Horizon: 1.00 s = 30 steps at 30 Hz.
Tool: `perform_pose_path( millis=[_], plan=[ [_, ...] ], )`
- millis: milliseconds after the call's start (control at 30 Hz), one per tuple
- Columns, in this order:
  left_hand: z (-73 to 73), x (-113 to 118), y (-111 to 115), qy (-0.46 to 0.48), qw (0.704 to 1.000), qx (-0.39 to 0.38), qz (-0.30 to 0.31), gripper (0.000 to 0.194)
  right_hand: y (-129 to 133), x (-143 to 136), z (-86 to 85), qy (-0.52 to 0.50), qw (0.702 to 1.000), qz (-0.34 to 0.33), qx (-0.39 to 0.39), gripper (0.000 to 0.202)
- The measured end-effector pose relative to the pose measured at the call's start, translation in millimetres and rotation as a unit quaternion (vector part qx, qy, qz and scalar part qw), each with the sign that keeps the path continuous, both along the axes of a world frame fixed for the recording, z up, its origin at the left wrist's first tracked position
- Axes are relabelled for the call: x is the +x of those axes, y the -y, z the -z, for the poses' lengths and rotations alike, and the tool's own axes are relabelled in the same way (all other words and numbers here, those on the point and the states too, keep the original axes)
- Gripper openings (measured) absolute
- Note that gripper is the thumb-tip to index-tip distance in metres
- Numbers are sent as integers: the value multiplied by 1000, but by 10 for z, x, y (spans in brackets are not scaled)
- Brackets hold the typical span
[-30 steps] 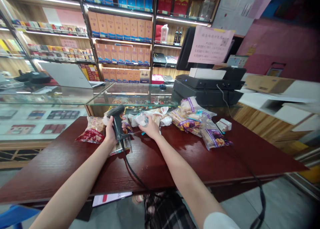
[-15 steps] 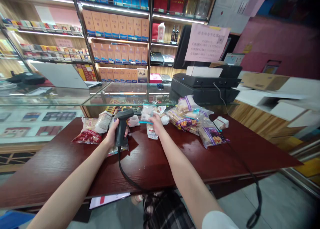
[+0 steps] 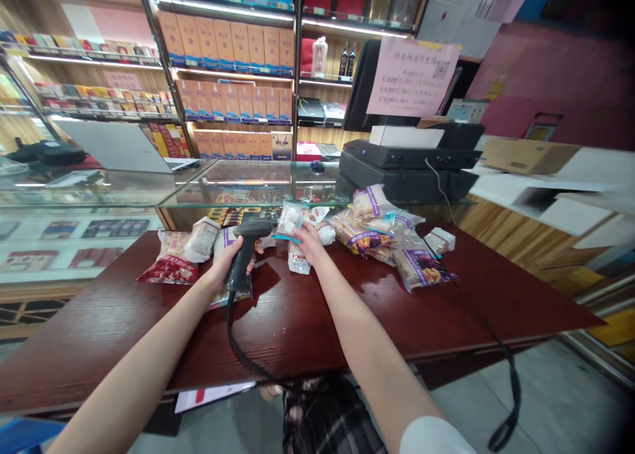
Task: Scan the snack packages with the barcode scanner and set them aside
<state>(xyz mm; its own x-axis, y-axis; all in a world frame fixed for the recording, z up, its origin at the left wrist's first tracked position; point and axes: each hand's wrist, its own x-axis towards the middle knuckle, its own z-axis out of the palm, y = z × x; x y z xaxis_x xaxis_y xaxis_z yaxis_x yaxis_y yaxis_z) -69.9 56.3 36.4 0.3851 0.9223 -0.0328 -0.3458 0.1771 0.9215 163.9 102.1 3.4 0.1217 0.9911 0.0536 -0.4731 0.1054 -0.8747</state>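
My left hand is wrapped round the grip of a black handheld scanner, its head tilted toward the right. A small clear packet with a blue edge is in the fingers of my right hand. Under and beside that hand lie small white packets. Red-and-clear bags and a white packet rest left of the scanner. Several purple-labelled bags are piled to the right, with another bag in front of them.
The dark red table meets a glass display counter behind. A black cash drawer and a monitor with a pink sign stand back right. A laptop sits back left. The scanner's cable loops over the front edge.
The scanner head has shifted slightly right, closer to the small packet. My right hand and the packet have moved slightly left and up.
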Motion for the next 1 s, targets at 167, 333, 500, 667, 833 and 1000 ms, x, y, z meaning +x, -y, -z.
perform_pose_path(
  millis=[167,333,500,667,833,1000],
  plan=[
    [-20,33,30,-7,1000,25,1,45,-21,-53,-5,9,1000,8,8,39],
    [7,58,37,7,999,29,-15,43,-9,-69,-35,10,1000,13,20,39],
    [10,58,27,8,1000,7,-27,40,0,-52,-29,4,1000,16,2,42],
    [-46,12,27,1,1000,-1,0,44,-34,-63,7,35,999,17,17,40],
    [-151,-34,78,37,999,-14,-16,51,-3,-33,-105,156,981,113,29,44],
    [-152,-131,21,110,991,-46,-58,54,161,274,-351,406,871,268,69,54]
  ],
)
